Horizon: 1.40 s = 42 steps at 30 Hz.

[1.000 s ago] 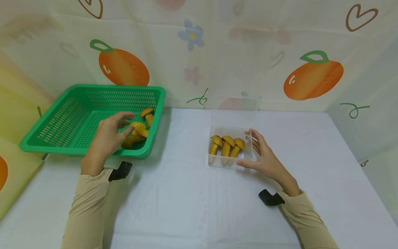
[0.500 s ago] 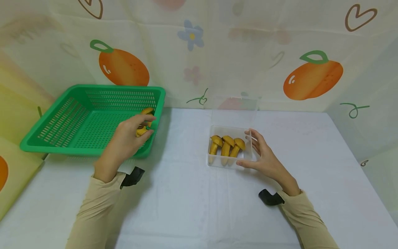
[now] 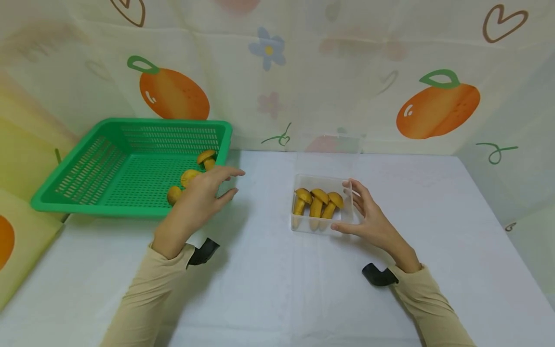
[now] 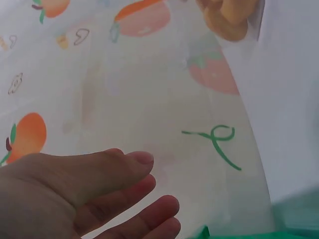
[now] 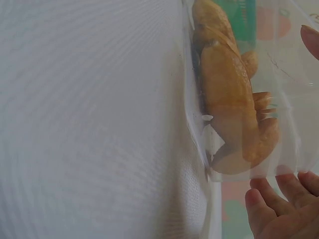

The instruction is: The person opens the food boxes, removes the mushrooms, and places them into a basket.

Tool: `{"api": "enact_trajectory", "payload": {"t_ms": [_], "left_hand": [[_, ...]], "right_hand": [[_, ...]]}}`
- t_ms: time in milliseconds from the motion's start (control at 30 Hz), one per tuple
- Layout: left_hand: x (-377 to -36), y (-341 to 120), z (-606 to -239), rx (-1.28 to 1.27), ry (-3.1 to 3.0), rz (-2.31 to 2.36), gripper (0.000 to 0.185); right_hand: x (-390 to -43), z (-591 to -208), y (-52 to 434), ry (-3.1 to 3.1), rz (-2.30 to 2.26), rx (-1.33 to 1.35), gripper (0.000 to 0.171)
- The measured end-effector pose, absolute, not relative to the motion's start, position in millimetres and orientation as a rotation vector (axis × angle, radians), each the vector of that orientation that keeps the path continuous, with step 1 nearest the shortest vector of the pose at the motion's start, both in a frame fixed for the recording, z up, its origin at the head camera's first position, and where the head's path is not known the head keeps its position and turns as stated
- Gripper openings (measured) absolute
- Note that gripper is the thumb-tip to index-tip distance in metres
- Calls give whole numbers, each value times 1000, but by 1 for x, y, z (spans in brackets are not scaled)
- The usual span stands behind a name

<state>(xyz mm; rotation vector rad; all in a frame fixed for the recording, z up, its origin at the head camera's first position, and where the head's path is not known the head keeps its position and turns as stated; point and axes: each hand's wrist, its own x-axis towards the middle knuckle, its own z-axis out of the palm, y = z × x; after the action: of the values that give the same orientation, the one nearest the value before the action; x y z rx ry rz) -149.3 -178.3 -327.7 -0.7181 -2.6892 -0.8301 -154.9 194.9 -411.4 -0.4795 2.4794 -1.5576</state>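
A green basket (image 3: 130, 123) at the left holds a few yellow mushrooms (image 3: 189, 176) near its right wall. My left hand (image 3: 217, 185) hovers over the basket's right front corner, fingers stretched to the right. In the left wrist view the left hand (image 4: 89, 199) is relaxed and empty. A clear plastic box (image 3: 323, 179) in the middle holds three yellow mushrooms (image 3: 316, 202) side by side. My right hand (image 3: 357, 212) rests against the box's right wall, thumb at the near corner. In the right wrist view its fingertips (image 5: 279, 209) touch the box beside the mushrooms (image 5: 229, 99).
The box's clear lid (image 3: 327, 154) stands open behind it. A white cloth (image 3: 269, 279) covers the table, with a fruit-print backdrop (image 3: 438, 103) along the back and sides. A black wrist mount (image 3: 377, 275) sits below the right hand.
My left hand has swept right, from inside the basket over the mushrooms to its right front corner, with fingers spread. The right hand and the box have stayed put.
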Motion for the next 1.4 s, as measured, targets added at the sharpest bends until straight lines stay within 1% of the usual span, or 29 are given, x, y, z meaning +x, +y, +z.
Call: {"api": "enact_trajectory", "payload": {"t_ms": [567, 1100, 1400], "left_hand": [[-157, -129, -323, -878, -2754, -791, 36], [-173, -85, -334, -976, -2910, -828, 37], [-178, -64, -344, -931, -3014, -825, 35]], "right_hand": [[-157, -408, 195, 2480, -1555, -480, 110], [-156, -410, 194, 2468, -1582, -490, 110], [-155, -413, 195, 2460, -1577, -488, 109]]}}
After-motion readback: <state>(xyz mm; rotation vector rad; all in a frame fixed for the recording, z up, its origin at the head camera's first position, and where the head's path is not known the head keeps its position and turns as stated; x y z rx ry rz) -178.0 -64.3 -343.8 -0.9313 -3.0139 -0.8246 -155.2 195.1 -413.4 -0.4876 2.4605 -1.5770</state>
